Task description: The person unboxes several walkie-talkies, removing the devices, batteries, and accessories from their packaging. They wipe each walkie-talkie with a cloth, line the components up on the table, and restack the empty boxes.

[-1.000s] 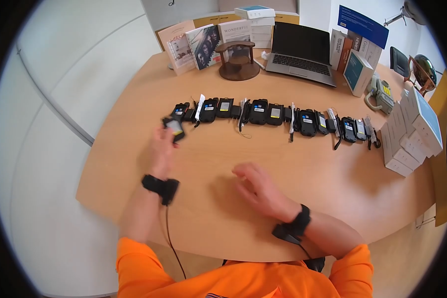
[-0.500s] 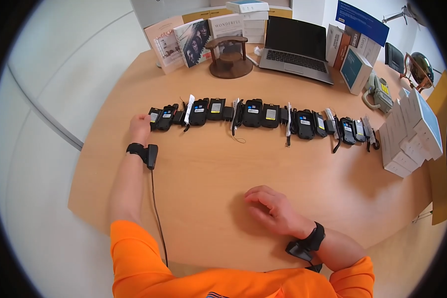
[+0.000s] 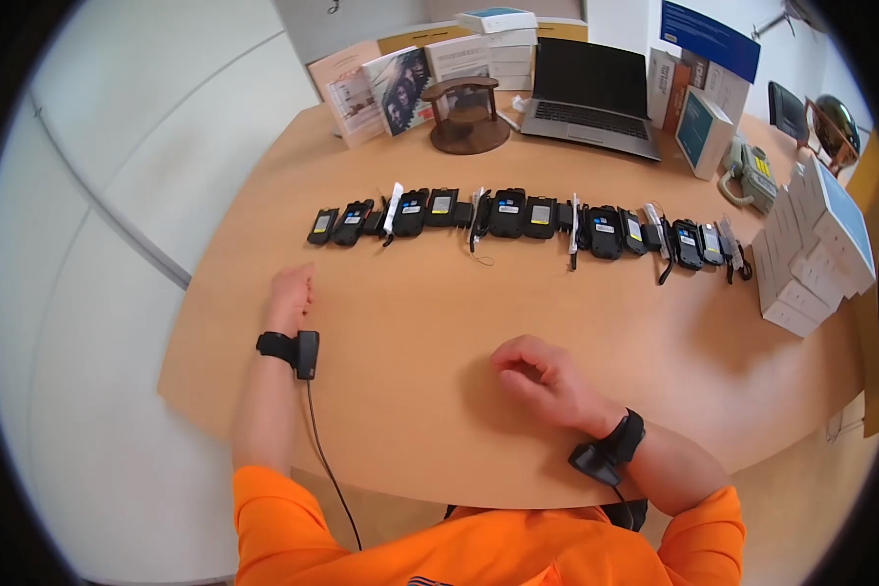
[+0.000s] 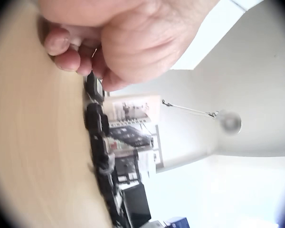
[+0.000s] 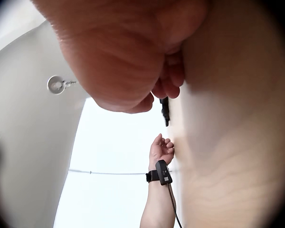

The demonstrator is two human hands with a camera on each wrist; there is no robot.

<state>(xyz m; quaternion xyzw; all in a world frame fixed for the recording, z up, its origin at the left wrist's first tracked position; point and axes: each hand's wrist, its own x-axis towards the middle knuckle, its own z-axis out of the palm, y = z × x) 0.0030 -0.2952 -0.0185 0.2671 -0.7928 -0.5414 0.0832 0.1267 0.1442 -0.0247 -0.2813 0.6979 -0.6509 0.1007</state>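
Note:
A row of black gadgets runs across the table (image 3: 410,313). At its left end lies a small flat black pack (image 3: 323,227) with a silver-and-yellow label, looking like a battery. Right beside it is a black handheld device (image 3: 353,224), label up. My left hand (image 3: 291,298) is apart from the row, nearer me, with fingers loosely curled and nothing in them. The left wrist view shows its relaxed fingers (image 4: 68,59) close over the wood. In front of me my right hand (image 3: 542,381) rests on the table, loosely curled round nothing.
Black adapters (image 3: 374,223), white-wrapped strips (image 3: 393,210) and cords continue the row. Behind stand books (image 3: 397,90), a dark wooden stand (image 3: 469,137) and an open laptop (image 3: 591,127). White boxes (image 3: 801,259) are stacked on the right, near a telephone (image 3: 752,176).
My left hand carried the black pack to the row's left end, let go of it, and drew back toward me. My right hand shifted slightly right and stayed on the table.

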